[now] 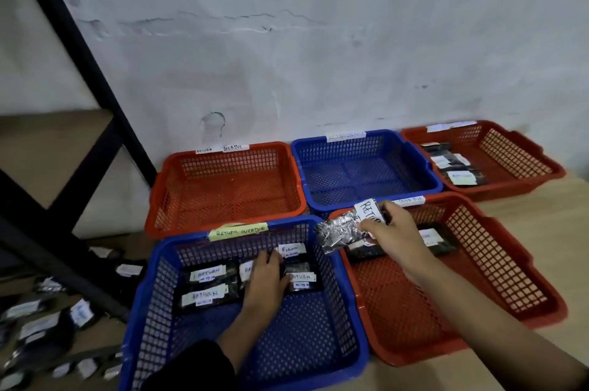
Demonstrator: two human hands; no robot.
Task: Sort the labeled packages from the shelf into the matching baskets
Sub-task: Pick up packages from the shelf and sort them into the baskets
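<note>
Left hand: the left hand (266, 276) lies palm down inside the near blue basket (153, 304), fingers spread fairly flat and resting on the black packages (207, 287) there; whether the fingertips pinch one cannot be told.
Right hand: the right hand (393, 232) grips a shiny black package (342, 231) with thumb and curled fingers, holding it above the rim where the near blue basket and the near red basket (497, 266) meet.
Held package: its white label reads "RETURN" in part; the hand covers the rest.
Near blue basket: a yellow-green tag (237, 231) on its far rim reads "RETURN OVERDUE"; several packages with white "RETURN" labels lie along its far half.
Near red basket: black labeled packages lie at its far end, partly behind the right hand.
Far row: a red basket (223, 186) tagged "RETURN OVERDUE", a blue basket (366, 170) with an unreadable tag, and a far right red basket (510, 154) holding a few labeled packages.
Shelf: a black metal shelf frame (79, 49) stands at left.
Unsorted packages: more labeled packages (41, 323) lie scattered low at left, near the frame's foot.
</note>
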